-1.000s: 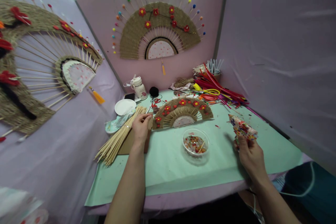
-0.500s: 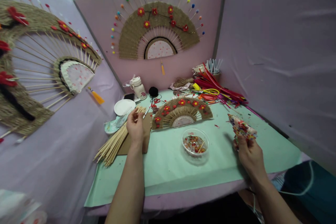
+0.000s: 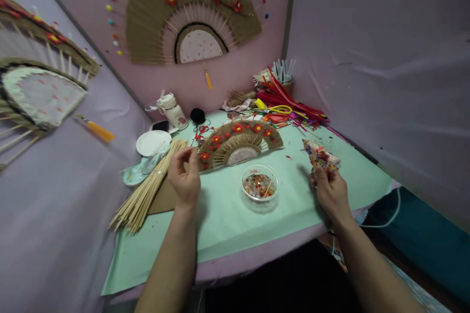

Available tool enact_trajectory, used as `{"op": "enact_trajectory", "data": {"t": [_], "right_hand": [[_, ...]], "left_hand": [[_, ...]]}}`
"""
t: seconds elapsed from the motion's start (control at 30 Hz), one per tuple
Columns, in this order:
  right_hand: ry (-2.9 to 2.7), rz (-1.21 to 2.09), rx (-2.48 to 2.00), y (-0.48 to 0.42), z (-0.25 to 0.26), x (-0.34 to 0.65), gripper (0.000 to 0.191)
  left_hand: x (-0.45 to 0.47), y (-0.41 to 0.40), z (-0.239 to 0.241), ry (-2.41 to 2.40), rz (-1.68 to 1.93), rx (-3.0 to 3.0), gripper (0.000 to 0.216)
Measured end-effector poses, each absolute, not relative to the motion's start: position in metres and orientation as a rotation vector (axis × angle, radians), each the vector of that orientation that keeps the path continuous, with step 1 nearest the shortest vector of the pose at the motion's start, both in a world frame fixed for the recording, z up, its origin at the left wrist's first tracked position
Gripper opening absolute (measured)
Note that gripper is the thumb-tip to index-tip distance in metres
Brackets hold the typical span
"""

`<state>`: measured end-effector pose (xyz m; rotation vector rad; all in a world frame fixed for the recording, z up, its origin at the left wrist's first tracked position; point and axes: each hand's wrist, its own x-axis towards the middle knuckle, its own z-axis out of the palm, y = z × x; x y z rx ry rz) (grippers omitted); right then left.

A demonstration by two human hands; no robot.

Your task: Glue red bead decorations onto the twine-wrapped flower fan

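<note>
My left hand (image 3: 185, 178) hovers over the brown cardboard (image 3: 163, 198), beside the bundle of bamboo sticks (image 3: 145, 190). Its fingers are curled into a pinch; what they hold is too thin to make out. My right hand (image 3: 330, 190) grips a colourful patterned packet (image 3: 320, 156) and holds it upright above the green table cover (image 3: 227, 227). Between my hands stands a clear bowl of mixed beads (image 3: 260, 187). Just behind it lies a small burlap fan with red flowers (image 3: 238, 143).
A white plate (image 3: 152, 143), a small bottle (image 3: 171, 110) and a black yarn ball (image 3: 198, 115) sit at the back left. Red pipe cleaners (image 3: 293, 105), yellow scissors (image 3: 281, 109) and a cup of sticks crowd the back right corner. Finished fans (image 3: 191, 14) hang on the walls.
My left hand has lifted off the stick bundle and drawn back over the cardboard with its fingers pinched. My right hand still holds the packet. My view has shifted down and to the right.
</note>
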<state>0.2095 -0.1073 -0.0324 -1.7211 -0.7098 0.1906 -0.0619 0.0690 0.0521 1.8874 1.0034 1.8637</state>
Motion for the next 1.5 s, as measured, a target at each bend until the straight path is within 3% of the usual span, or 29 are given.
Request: {"op": "enact_trajectory", "data": {"t": [0.13,0.33,0.67,0.9,1.13,1.27,1.5], "right_hand": [[-0.708,0.212,-1.715,-0.108,-0.037,0.211,0.050],[-0.703,0.235,-1.695,-0.109,-0.033,0.210,0.050],[-0.687,0.275,-1.643,-0.110,-0.030,0.210,0.050],[-0.693,0.289,-1.645,-0.111,-0.032,0.211,0.049],[-0.687,0.289,-1.662,-0.112,-0.030,0.210,0.050],[-0.706,0.278,-1.696,-0.113,-0.034,0.212,0.051],[-0.717,0.236,-1.776,-0.114,-0.040,0.215,0.056]], "left_hand": [[-0.043,0.044,0.073,0.675,1.246,2.354,0.006],[-0.004,0.037,0.080,0.321,0.271,2.864,0.019],[0.030,0.035,0.079,0.343,-0.473,3.125,0.012],[0.042,0.031,0.074,0.343,-0.588,3.191,0.016],[0.046,0.032,0.068,0.322,-0.377,3.150,0.011],[0.043,0.033,0.079,0.283,-0.439,3.153,0.011],[0.012,0.038,0.091,0.386,0.049,2.646,0.012]]}}
